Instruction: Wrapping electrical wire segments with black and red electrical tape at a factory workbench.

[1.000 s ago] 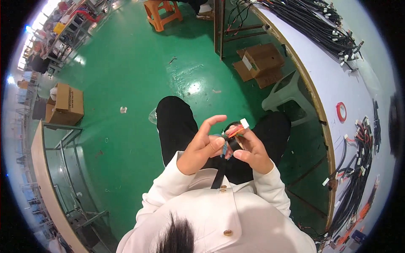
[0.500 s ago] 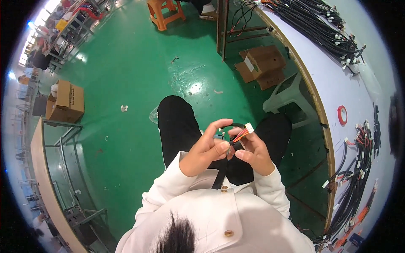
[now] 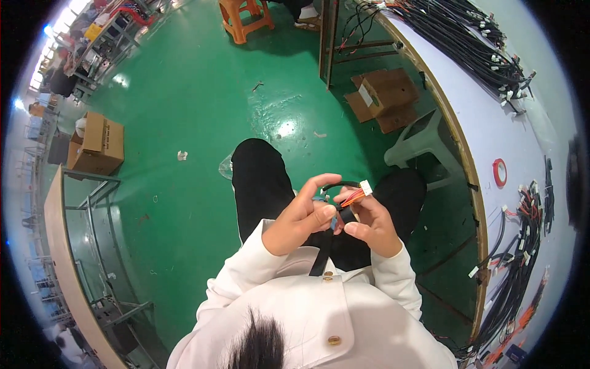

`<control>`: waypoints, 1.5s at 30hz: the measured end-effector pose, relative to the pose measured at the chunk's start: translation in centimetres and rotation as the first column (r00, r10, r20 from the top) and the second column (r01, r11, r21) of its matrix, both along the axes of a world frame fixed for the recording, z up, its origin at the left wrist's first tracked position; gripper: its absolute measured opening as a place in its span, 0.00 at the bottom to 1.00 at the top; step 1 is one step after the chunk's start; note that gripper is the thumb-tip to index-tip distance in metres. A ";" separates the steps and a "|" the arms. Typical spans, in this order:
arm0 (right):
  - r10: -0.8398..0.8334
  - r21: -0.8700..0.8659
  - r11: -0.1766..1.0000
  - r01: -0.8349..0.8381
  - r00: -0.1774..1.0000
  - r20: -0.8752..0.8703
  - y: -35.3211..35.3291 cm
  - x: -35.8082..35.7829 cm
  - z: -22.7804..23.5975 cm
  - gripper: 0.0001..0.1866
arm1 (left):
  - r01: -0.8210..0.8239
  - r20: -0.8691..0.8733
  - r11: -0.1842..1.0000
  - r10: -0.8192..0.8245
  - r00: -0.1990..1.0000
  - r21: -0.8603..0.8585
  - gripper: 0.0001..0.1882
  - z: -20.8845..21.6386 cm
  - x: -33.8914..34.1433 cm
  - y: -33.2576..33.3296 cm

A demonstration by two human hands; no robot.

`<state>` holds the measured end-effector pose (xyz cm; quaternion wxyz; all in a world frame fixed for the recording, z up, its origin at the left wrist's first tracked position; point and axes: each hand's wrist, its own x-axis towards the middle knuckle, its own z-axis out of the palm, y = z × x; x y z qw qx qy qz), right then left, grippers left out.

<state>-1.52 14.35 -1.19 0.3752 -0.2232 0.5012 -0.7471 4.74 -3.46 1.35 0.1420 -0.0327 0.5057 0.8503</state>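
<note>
Above my lap, both hands are on a wire harness with a white connector (image 3: pixel 365 187) at one end. Orange and red wires (image 3: pixel 352 197) run from the connector down to a dark bundled part between my hands. My left hand (image 3: pixel 302 216) pinches the bundle between thumb and fingers, and a black cable loops past its index fingertip. Curled around the connector end is my right hand (image 3: pixel 376 226), its thumb beside a dark rounded piece (image 3: pixel 347 215) whose kind I cannot make out. Bits of blue show among the fingers.
On the right, a white-topped table (image 3: pixel 485 132) carries black cable bundles (image 3: pixel 458 46), more harnesses (image 3: pixel 522 237) and a red tape roll (image 3: pixel 499 173). Below its edge are a pale stool (image 3: pixel 424 138) and an opened carton (image 3: pixel 387 98). A cardboard box (image 3: pixel 101 144) and bench (image 3: pixel 64 246) stand left.
The connector and wires have shifted very slightly to the right. The dark rounded piece by my right thumb shows more plainly. Both hands keep nearly the same hold.
</note>
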 end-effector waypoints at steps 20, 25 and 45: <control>-0.349 -0.089 0.929 0.360 0.930 0.116 -3.5 3.0 0.7 0.28 | -0.799 -0.770 0.388 0.272 0.576 -0.460 0.17 -2.4 -0.3 1.8; -0.332 -0.070 0.933 0.354 0.919 0.213 -3.6 3.1 1.3 0.26 | -0.713 -0.720 0.314 0.114 0.684 -0.627 0.20 -3.4 -0.4 1.7; -0.411 -0.227 0.858 0.462 0.880 0.238 -2.8 3.7 3.2 0.37 | -0.466 -0.462 0.277 0.082 0.883 -0.841 0.06 -3.7 -0.1 2.0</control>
